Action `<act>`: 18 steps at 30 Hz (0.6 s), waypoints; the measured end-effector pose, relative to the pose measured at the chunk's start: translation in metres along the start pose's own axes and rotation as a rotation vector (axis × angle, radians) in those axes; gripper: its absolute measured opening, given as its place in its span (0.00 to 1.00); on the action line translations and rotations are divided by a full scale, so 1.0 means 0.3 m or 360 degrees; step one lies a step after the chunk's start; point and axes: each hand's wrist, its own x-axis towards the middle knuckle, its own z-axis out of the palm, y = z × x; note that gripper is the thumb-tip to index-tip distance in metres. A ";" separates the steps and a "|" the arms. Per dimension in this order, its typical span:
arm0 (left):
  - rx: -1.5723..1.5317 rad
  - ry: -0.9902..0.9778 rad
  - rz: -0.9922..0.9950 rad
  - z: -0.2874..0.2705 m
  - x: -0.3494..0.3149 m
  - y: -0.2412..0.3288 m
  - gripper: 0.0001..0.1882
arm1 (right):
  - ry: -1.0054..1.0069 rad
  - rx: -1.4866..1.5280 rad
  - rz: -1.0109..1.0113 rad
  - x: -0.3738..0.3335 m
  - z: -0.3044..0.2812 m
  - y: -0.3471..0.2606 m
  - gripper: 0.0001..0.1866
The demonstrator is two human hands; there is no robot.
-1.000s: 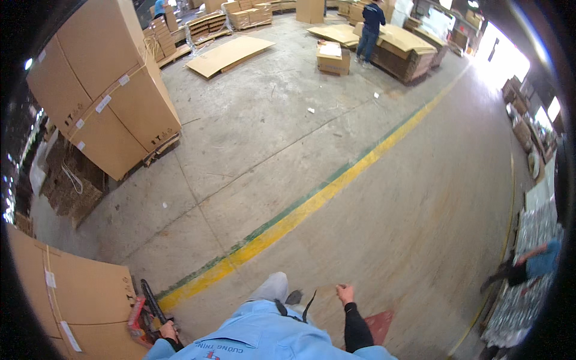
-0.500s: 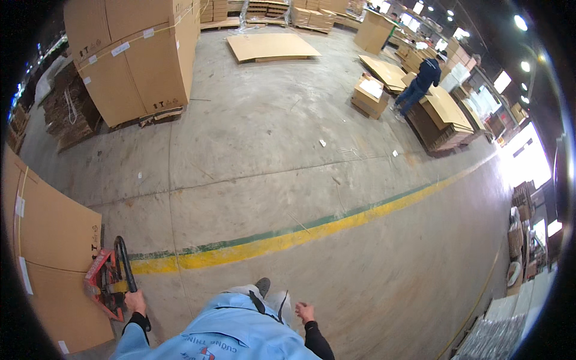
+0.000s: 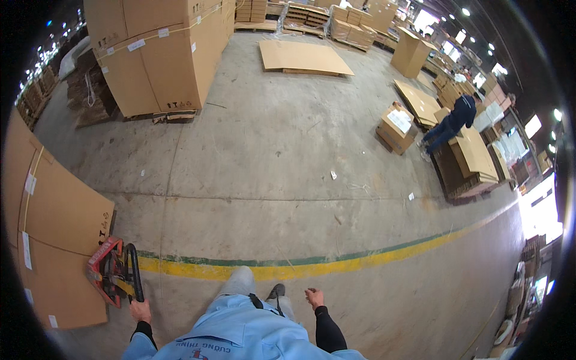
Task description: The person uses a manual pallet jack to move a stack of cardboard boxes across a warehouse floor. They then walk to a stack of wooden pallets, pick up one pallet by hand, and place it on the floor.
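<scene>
My left hand [image 3: 141, 311] is closed round the black handle [image 3: 135, 273] of a red pallet jack [image 3: 104, 271] at the lower left. Tall brown cartons [image 3: 63, 240], bound with a strap, stand right behind the jack's red frame; its forks are hidden. My right hand [image 3: 314, 297] hangs free over the floor beside my leg. Its fingers are loosely bent and a little apart, with nothing visible in them.
A yellow and green floor line [image 3: 204, 270] crosses ahead. Large strapped cartons [image 3: 156, 66] stand at the far left. Flat cardboard [image 3: 306, 57] lies on the floor beyond. At right, a person [image 3: 453, 123] bends over stacked sheets [image 3: 474, 156] near a box [image 3: 396, 129].
My legs have stepped, one foot now forward near the yellow line. The view has swung left, shifting the far things rightward. My left hand keeps its hold on the handle.
</scene>
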 end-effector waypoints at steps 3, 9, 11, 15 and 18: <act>-0.0112 0.0004 -0.0002 -0.007 -0.111 0.147 0.18 | -0.0018 0.0029 -0.0120 0.127 -0.091 -0.226 0.23; 0.0172 -0.0052 -0.0264 0.113 -0.221 0.267 0.19 | -0.0141 -0.0290 -0.0175 0.461 -0.167 -0.466 0.23; 0.0345 -0.0248 -0.0420 0.082 -0.274 0.353 0.24 | -0.0272 -0.0270 -0.0094 0.560 -0.149 -0.544 0.21; 0.0479 -0.0601 -0.0804 0.080 -0.308 0.569 0.31 | -0.0608 -0.0585 -0.0132 0.736 -0.096 -0.789 0.21; 0.0307 -0.0565 -0.0891 0.092 -0.275 0.811 0.33 | -0.0703 -0.0850 -0.0549 0.942 -0.060 -1.004 0.20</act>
